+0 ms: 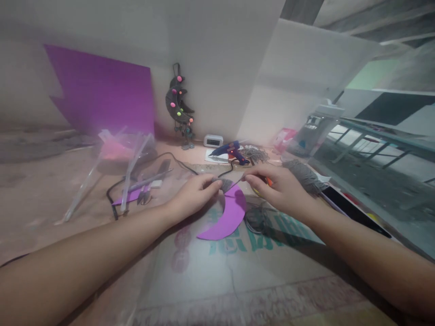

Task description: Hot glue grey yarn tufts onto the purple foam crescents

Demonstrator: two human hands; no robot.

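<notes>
A purple crescent moon cutout (pixel 228 217) hangs from my left hand (pixel 199 192), whose thumb and fingers pinch its upper tip. Grey yarn (pixel 226 184) is wrapped around that tip, close to my left thumb. My right hand (pixel 275 183) is closed in a pinch on the yarn strand, which runs taut between the two hands. Below my right hand lies a loose loop of dark grey yarn (pixel 256 219). A ball of grey yarn (pixel 304 175) sits just past my right wrist.
A blue glue gun (pixel 231 150) rests at the back beside a small white clock (pixel 213 141). Against the wall hang a decorated grey moon (pixel 176 104) and a purple sheet (pixel 112 93). Glue sticks (pixel 134 172) and scissors (pixel 144 194) lie left; a phone (pixel 355 213) lies right.
</notes>
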